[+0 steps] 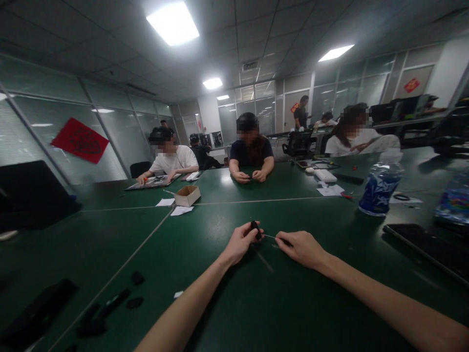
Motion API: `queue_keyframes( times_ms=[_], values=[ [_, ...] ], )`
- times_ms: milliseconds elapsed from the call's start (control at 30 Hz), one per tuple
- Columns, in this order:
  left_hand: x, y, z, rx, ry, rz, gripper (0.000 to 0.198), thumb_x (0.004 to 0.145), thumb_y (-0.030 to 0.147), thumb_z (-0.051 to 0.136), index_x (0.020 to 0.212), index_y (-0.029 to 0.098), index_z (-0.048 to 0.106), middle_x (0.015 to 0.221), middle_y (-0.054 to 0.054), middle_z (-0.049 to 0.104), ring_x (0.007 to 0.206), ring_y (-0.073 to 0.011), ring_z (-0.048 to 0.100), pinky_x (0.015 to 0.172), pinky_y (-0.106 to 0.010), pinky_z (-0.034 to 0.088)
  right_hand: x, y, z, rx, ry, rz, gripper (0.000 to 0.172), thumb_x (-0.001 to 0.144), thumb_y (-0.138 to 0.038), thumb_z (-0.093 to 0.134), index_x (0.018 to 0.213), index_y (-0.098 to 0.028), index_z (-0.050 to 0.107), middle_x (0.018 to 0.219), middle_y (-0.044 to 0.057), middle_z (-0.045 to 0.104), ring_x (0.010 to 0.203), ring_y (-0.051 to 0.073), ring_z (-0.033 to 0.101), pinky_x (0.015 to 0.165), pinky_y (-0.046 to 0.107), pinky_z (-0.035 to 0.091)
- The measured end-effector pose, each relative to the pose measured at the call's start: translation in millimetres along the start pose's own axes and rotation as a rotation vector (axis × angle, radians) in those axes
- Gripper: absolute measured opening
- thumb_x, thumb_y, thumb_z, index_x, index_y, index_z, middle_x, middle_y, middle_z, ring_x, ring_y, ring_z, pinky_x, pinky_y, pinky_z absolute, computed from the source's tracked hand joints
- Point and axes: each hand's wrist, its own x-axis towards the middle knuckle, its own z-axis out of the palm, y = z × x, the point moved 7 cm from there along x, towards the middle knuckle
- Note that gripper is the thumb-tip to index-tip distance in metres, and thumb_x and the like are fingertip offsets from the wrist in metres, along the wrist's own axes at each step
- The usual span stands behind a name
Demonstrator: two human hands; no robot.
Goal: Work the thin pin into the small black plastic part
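Note:
My left hand is closed around a small black part, held just above the green table. What kind of part it is I cannot make out. From the right, my right hand pinches a thin tool with a slim metal shaft, which looks like a small screwdriver. Its shaft points left and its tip meets the black part or lies right beside it. Fingers hide most of the tool's handle.
Several black pieces lie at the lower left. A small box stands ahead on the left. At the right are a water bottle and a phone. A person sits opposite, others further back.

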Motion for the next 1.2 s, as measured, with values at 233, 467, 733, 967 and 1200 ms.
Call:
queue_keyframes(
  times_ms=[233, 467, 733, 967, 1200],
  values=[
    [-1.8, 3.7, 1.5, 0.003, 0.008, -0.002, 0.046, 0.072, 0.035, 0.068, 0.111, 0.012, 0.058, 0.095, -0.009, 0.065, 0.081, -0.0164, 0.060, 0.078, -0.030, 0.046, 0.1, -0.3, 1.4, 0.019, -0.005, -0.027, 0.030, 0.092, -0.033, 0.033, 0.088, -0.021, 0.061, 0.069, 0.001, 0.064, 0.057, 0.012, 0.058, 0.054, 0.022, 0.038],
    [-1.9, 4.2, 1.7, 0.075, -0.018, 0.005, 0.042, 0.072, 0.036, 0.067, 0.106, 0.013, 0.060, 0.089, -0.008, 0.065, 0.081, -0.0164, 0.060, 0.076, -0.028, 0.044, -0.6, -3.0, 1.7, -0.080, 0.018, -0.061, 0.031, 0.093, -0.034, 0.033, 0.088, -0.021, 0.061, 0.071, 0.002, 0.066, 0.060, 0.014, 0.060, 0.055, 0.023, 0.036],
    [-0.7, 4.5, 1.3, 0.067, -0.019, 0.021, 0.035, 0.073, 0.041, 0.065, 0.092, 0.012, 0.060, 0.084, -0.007, 0.064, 0.075, -0.0155, 0.059, 0.069, -0.025, 0.043, -2.1, -4.1, -2.0, -0.091, 0.058, -0.036, 0.033, 0.094, -0.034, 0.031, 0.092, -0.019, 0.060, 0.072, 0.003, 0.065, 0.061, 0.014, 0.059, 0.055, 0.022, 0.037],
    [-0.2, 5.4, 2.0, 0.042, -0.037, 0.039, 0.032, 0.074, 0.039, 0.064, 0.092, 0.013, 0.059, 0.084, -0.006, 0.063, 0.075, -0.0156, 0.059, 0.069, -0.026, 0.043, -2.7, -5.5, -3.4, -0.017, 0.057, -0.025, 0.033, 0.094, -0.035, 0.031, 0.092, -0.019, 0.060, 0.072, 0.003, 0.064, 0.059, 0.014, 0.058, 0.055, 0.022, 0.040],
    [-6.4, 4.6, 13.6, 0.132, -0.167, -0.029, 0.036, 0.071, 0.039, 0.067, 0.094, 0.011, 0.062, 0.082, -0.007, 0.064, 0.075, -0.0170, 0.059, 0.071, -0.028, 0.043, -1.9, 27.3, -9.3, 0.158, 0.242, 0.224, 0.036, 0.093, -0.038, 0.027, 0.093, -0.019, 0.058, 0.065, 0.002, 0.062, 0.054, 0.016, 0.059, 0.052, 0.025, 0.041]
  ],
)
